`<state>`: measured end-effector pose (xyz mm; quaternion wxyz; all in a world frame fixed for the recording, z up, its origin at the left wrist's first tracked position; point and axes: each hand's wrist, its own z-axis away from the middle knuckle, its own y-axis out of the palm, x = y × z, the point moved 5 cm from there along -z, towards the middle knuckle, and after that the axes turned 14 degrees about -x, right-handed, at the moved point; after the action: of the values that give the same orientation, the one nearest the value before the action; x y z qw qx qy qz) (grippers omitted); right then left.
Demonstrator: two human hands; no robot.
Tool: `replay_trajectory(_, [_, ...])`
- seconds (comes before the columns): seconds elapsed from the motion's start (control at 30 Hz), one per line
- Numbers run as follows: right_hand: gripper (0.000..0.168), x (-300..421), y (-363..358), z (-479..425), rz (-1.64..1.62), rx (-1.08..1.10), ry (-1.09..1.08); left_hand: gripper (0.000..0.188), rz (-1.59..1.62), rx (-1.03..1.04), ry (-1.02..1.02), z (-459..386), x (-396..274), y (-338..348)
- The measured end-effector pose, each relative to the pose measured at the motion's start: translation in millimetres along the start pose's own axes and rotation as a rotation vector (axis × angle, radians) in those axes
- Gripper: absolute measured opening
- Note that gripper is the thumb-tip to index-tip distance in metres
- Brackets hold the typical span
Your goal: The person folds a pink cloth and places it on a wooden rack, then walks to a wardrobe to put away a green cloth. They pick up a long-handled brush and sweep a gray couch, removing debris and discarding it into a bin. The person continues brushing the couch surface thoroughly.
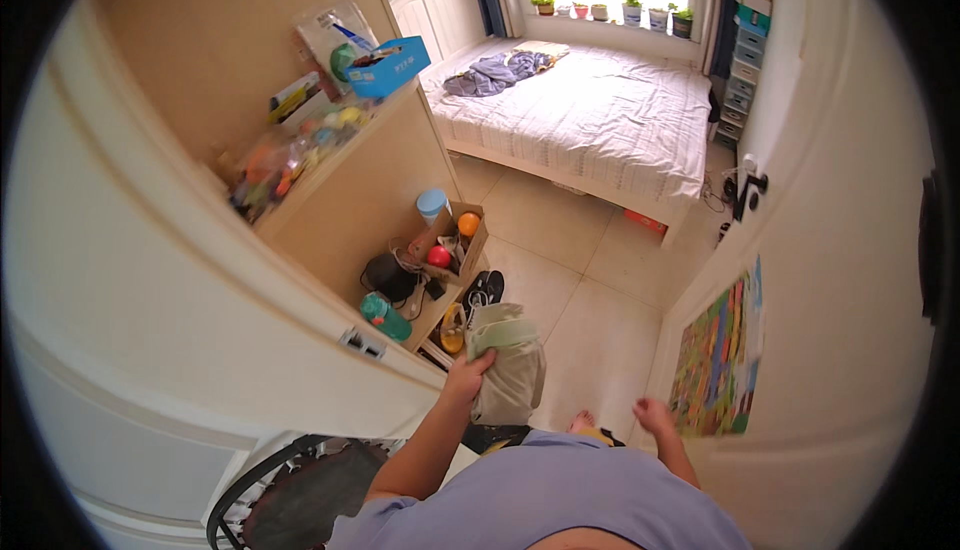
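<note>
My left hand is closed on a folded beige cloth with a pale green band across its upper part. The cloth hangs in front of my body, at a doorway. My right hand hangs low at my other side, near a colorful poster on the open white door; its fingers look curled and nothing shows in them, though they are small and partly blurred. One bare foot shows on the floor between my hands.
A bed stands by the window. On the left, shelves hold a blue box, a cardboard box with balls and a teal bottle. Black shoes lie beside them. A small trampoline is at lower left; a door handle juts out right.
</note>
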<state>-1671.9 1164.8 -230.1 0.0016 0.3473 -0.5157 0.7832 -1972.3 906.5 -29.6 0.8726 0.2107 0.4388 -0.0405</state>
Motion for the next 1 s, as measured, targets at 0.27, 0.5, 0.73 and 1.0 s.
replay_trajectory(0.27, [0.074,300.5,-133.0,-253.8,-1.050,0.514,-0.335,0.030,-0.056,0.094,0.153,-158.9,-88.2,171.8])
replay_trajectory(0.5, [0.088,366.7,-88.3,-423.5,-1.407,0.743,0.039,0.029,-0.033,0.328,0.084,-333.3,-166.6,274.3])
replay_trajectory(0.73, [0.080,436.5,-131.0,-601.5,-1.099,0.403,-0.255,0.029,0.069,0.168,0.128,-493.9,-251.3,350.6])
replay_trajectory(1.0, [0.073,585.1,-68.0,-774.6,-1.215,1.273,0.006,0.033,0.114,-0.091,0.169,-658.1,-308.2,403.5])
